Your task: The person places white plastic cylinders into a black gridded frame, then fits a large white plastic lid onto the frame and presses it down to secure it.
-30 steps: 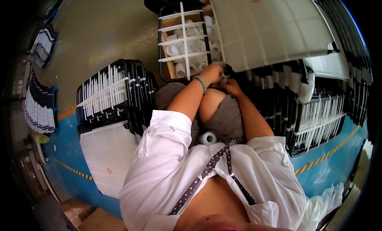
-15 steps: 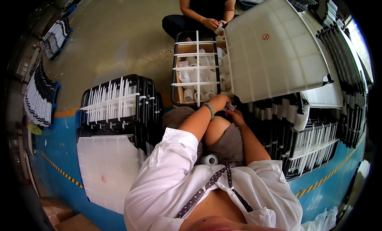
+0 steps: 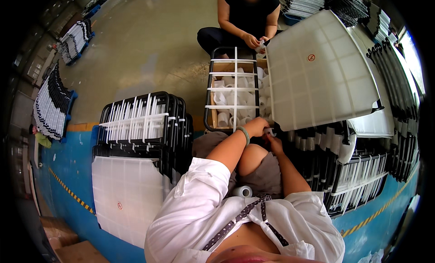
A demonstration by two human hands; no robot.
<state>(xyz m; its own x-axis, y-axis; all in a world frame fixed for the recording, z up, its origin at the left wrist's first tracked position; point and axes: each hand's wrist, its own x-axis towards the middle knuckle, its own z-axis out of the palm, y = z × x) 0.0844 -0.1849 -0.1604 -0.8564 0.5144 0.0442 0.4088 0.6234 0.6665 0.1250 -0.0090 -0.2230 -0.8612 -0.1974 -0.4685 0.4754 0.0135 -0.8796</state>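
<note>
Both of my hands meet above my knee, beside the near end of a black tube frame (image 3: pixel 207 99) strapped with white bands. My left hand (image 3: pixel 257 126), a green bangle on its wrist, has its fingers curled in against a small white roll (image 3: pixel 270 131). From the near side, my right hand (image 3: pixel 274 144) pinches that same roll; the fingertips are partly hidden. Under and behind the frame, a wooden box (image 3: pixel 222 67) holds several white rolls (image 3: pixel 244 99). Another white roll (image 3: pixel 244 191) lies in my lap.
A large whitish panel (image 3: pixel 319 77) leans right of the box. Strapped black frames (image 3: pixel 136 122) stack at left, above a second whitish panel (image 3: pixel 127 190). More frames (image 3: pixel 362 174) stand at right. Across from me, a seated person (image 3: pixel 247 18) handles a small white piece.
The view has tilted, so the scene sits lower and slightly to the right. My hands remain together at the small white roll, which shows more plainly now.
</note>
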